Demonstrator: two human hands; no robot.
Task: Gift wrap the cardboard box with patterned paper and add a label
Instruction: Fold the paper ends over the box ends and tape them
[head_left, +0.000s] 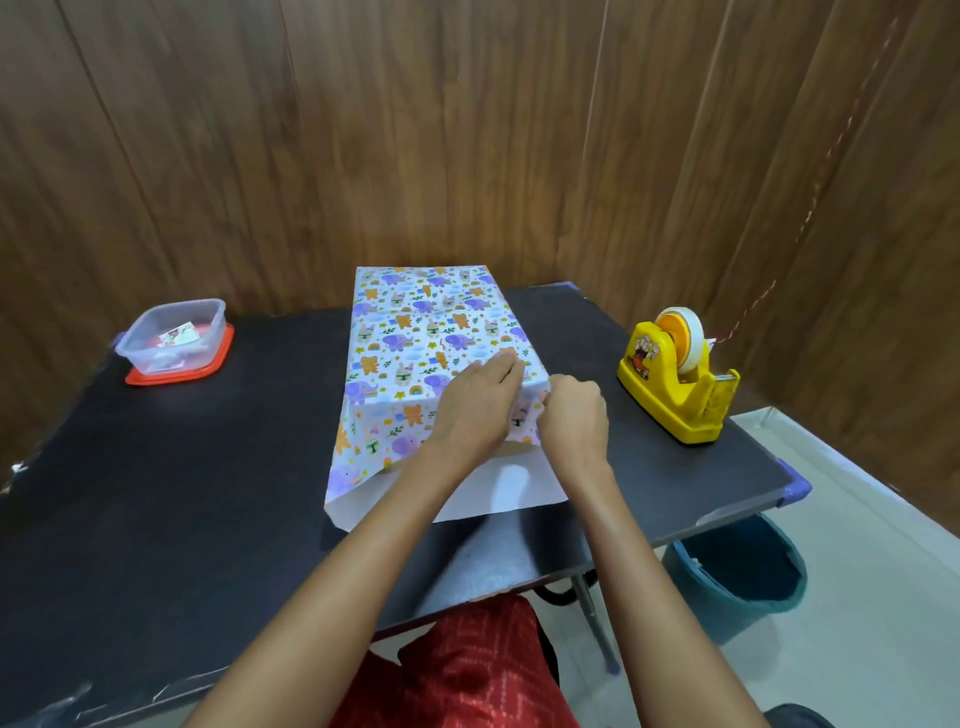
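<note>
Two hands are busy at the near right corner of the parcel, and the near end is what I'm folding. At the far left of the tabletop (208, 467) a clear container (171, 335) sits on its red lid with small printed pieces inside, probably the labels, though they are too small to be sure. In the middle, the patterned paper (415, 338) is drawn over the top of the cardboard box (521, 443), of which only a brown sliver shows below the overhang. The near end is unclosed, with the paper's white underside spread on the tabletop towards me. My left hand (480, 402) lies flat, fingers straight, pressing the paper down on the top by that corner. Just beside it, my right hand (574, 415) curls round the paper's side edge and pinches it in against the box end. Next, I judge, the crease must be sharpened while my left hand pins it, then tape fetched from the yellow tape dispenser (675, 374) standing well to the right. A blue bin (737, 577) stands on the floor beyond the tabletop's edge.
</note>
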